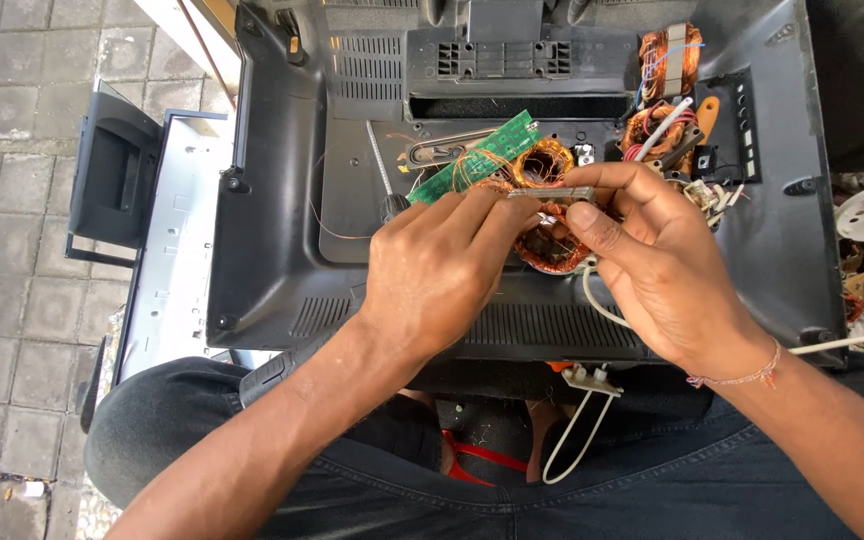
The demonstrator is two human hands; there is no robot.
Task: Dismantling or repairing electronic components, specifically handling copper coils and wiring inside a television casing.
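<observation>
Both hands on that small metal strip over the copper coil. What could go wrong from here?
1. The left hand and right hand pinch a thin metal strip with bare fingers; an edge might cut.
2. Loose copper wire trails by the green circuit board and could snag.
3. The copper coil sits unclamped on the black plastic shell and may shift.

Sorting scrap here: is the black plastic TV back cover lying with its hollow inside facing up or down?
Inside up. The black back cover shows ribs and vents, and a green circuit board and copper coils lie in it.
</observation>
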